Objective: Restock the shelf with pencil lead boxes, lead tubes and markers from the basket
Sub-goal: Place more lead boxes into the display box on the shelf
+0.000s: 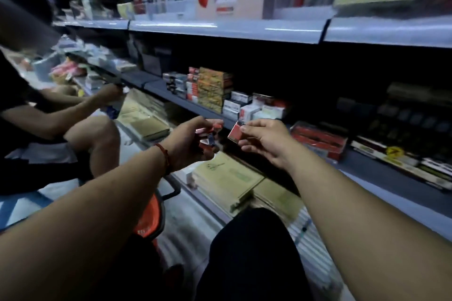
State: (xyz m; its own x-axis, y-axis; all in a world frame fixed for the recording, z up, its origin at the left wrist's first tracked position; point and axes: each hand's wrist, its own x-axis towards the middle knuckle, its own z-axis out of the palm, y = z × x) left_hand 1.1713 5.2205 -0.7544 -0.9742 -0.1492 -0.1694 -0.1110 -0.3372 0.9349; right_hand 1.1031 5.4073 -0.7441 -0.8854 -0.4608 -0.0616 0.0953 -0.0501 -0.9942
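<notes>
Broadly, the long grey metal shelf (156, 87) runs from nine o'clock down to four o'clock, with small cardboard boxes (212, 88) stacked on it. An orange plastic basket (149, 215) sits at seven o'clock under the left forearm. The left hand (190, 145) has its grip clamped round several small red lead boxes (208, 140). At its three o'clock, the right hand (264, 139) pinches one flat red lead box (234, 134) in its grip, just before the shelf edge.

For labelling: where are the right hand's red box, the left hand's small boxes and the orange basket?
red box (234, 135), head view, red face.
small boxes (209, 141), head view, silver end.
orange basket (147, 215), head view, orange wall.
</notes>
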